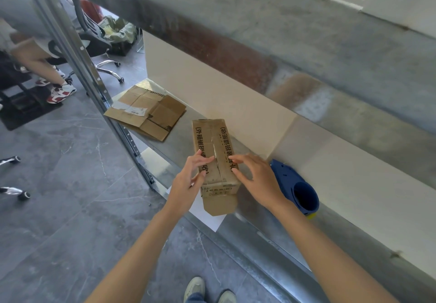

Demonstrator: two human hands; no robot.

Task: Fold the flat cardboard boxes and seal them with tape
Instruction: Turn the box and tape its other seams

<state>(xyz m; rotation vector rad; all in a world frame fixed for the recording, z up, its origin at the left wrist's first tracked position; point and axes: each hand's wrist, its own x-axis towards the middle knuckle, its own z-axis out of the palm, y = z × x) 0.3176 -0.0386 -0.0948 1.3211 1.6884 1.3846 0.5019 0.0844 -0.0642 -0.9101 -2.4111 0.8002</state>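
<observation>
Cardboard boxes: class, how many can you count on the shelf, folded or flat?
3. One folded box lies under the left hand and right hand. Farther along the shelf a labelled flat box and a darker flat box overlap; more may hide beneath.

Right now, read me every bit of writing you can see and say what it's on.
"外箱破损请拒收)": right top flap of the box, its start under the right hand.
"(外箱破损": left top flap, the rest under the left hand.
Small print on the box's near end: too small to read.
White label on the flat cardboard: too blurred to read.
</observation>
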